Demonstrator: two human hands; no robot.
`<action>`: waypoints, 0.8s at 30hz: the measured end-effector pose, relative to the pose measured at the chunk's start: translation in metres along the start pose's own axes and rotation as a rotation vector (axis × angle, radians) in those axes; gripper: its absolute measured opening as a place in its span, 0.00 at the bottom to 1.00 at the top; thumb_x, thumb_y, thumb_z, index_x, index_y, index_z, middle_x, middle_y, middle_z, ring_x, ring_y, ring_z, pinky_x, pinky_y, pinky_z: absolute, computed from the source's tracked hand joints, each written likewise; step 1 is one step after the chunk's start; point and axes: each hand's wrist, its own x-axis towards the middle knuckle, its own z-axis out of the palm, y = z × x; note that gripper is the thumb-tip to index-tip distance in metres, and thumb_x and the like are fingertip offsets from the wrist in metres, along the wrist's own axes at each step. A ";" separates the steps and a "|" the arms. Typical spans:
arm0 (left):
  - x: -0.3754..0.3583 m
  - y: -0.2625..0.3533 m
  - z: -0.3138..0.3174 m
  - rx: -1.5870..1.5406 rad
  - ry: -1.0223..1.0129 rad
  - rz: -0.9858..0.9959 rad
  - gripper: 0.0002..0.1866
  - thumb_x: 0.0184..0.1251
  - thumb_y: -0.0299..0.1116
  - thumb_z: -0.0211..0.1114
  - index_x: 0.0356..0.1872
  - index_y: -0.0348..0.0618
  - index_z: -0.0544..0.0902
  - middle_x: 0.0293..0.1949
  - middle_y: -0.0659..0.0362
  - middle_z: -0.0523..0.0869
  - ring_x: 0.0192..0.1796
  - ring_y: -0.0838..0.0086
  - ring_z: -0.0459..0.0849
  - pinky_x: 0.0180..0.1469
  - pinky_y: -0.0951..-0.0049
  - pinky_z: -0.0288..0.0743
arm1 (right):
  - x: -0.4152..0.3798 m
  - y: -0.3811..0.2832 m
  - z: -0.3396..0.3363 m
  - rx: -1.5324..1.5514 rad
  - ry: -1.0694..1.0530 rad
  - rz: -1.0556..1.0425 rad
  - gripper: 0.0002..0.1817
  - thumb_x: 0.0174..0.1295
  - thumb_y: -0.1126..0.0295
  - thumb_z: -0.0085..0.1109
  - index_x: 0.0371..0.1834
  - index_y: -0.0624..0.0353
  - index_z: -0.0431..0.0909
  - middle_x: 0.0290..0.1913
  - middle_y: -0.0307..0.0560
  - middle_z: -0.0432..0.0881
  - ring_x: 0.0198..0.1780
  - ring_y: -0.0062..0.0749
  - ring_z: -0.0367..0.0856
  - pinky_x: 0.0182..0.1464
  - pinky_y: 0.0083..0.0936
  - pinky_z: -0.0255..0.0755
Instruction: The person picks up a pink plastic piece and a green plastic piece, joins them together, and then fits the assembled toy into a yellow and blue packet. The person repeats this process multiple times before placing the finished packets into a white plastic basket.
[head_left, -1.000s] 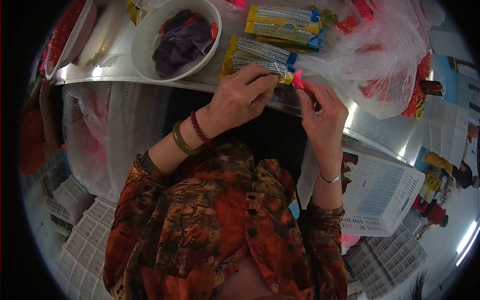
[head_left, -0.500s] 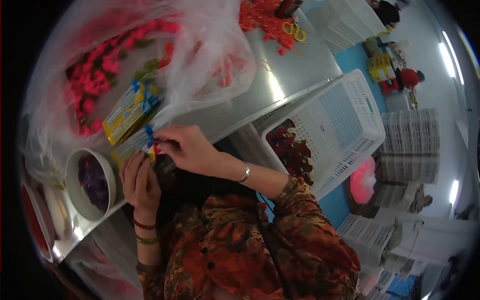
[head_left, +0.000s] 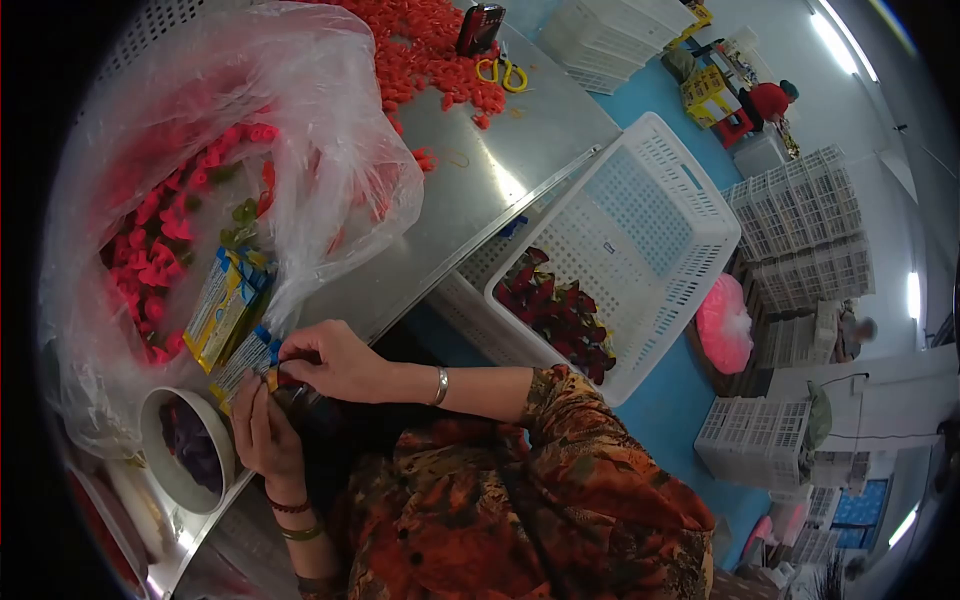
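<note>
At the table's near edge my two hands meet over a small dark-red and orange piece (head_left: 283, 382); what it is I cannot tell. My right hand (head_left: 340, 365) pinches it from above with thumb and forefinger. My left hand (head_left: 265, 430) has its fingers closed around it from the near side, fingertips at the edge of a yellow and blue printed packet (head_left: 245, 362). More such packets (head_left: 222, 310) lie in a stack just beyond. Bright pink pieces with green bits (head_left: 160, 260) fill a clear plastic bag (head_left: 330, 200) behind them.
Left of my hands stands a white bowl (head_left: 160, 470) holding dark purple stuff. Red pieces (head_left: 430, 60), yellow-handled scissors (head_left: 515, 78) and a dark red object (head_left: 480, 30) lie farther back. A white crate (head_left: 650, 260) with dark-red wrapped pieces (head_left: 555, 315) stands right. Stacked crates (head_left: 800, 220) and people are beyond.
The view has shifted, so the table and bag sit lower and more to the left. My hands stay together at the packets, and the right fingers have drawn closer to the left ones.
</note>
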 end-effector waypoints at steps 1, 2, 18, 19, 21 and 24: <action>-0.001 0.002 0.000 -0.021 -0.007 -0.034 0.11 0.68 0.14 0.62 0.49 0.30 0.84 0.52 0.47 0.87 0.56 0.53 0.87 0.59 0.56 0.81 | 0.000 0.007 0.003 -0.085 0.049 -0.160 0.07 0.63 0.78 0.63 0.42 0.68 0.81 0.32 0.56 0.85 0.29 0.38 0.84 0.32 0.31 0.75; -0.001 0.005 0.001 -0.041 -0.014 -0.069 0.10 0.68 0.13 0.62 0.48 0.30 0.84 0.52 0.47 0.87 0.56 0.53 0.87 0.58 0.57 0.81 | 0.000 0.014 0.005 -0.171 0.095 -0.319 0.08 0.63 0.79 0.63 0.44 0.68 0.80 0.33 0.56 0.85 0.31 0.44 0.85 0.33 0.32 0.76; 0.010 0.014 0.001 -0.001 -0.093 0.085 0.09 0.65 0.14 0.62 0.45 0.31 0.83 0.49 0.50 0.87 0.58 0.52 0.86 0.60 0.50 0.78 | -0.011 0.008 0.005 -0.340 0.017 -0.200 0.30 0.57 0.84 0.58 0.65 0.61 0.65 0.27 0.58 0.82 0.31 0.63 0.81 0.32 0.41 0.75; 0.009 0.014 0.001 -0.009 -0.102 0.076 0.09 0.65 0.14 0.62 0.45 0.31 0.83 0.49 0.50 0.87 0.57 0.52 0.86 0.60 0.51 0.78 | -0.012 0.010 0.006 -0.346 0.018 -0.210 0.30 0.56 0.84 0.58 0.65 0.61 0.66 0.26 0.58 0.82 0.30 0.63 0.81 0.32 0.42 0.75; 0.008 0.015 0.001 -0.060 -0.109 0.022 0.10 0.66 0.13 0.61 0.45 0.31 0.83 0.50 0.48 0.86 0.57 0.51 0.86 0.60 0.53 0.78 | -0.010 0.018 0.006 -0.357 0.019 -0.231 0.29 0.56 0.83 0.59 0.64 0.60 0.68 0.25 0.57 0.81 0.29 0.64 0.80 0.32 0.44 0.75; 0.006 0.016 -0.005 -0.141 -0.102 -0.068 0.09 0.68 0.12 0.60 0.46 0.30 0.82 0.51 0.46 0.85 0.56 0.51 0.85 0.59 0.56 0.79 | -0.004 0.020 0.001 -0.412 -0.030 -0.319 0.24 0.56 0.82 0.59 0.58 0.63 0.73 0.29 0.59 0.82 0.32 0.64 0.81 0.35 0.46 0.76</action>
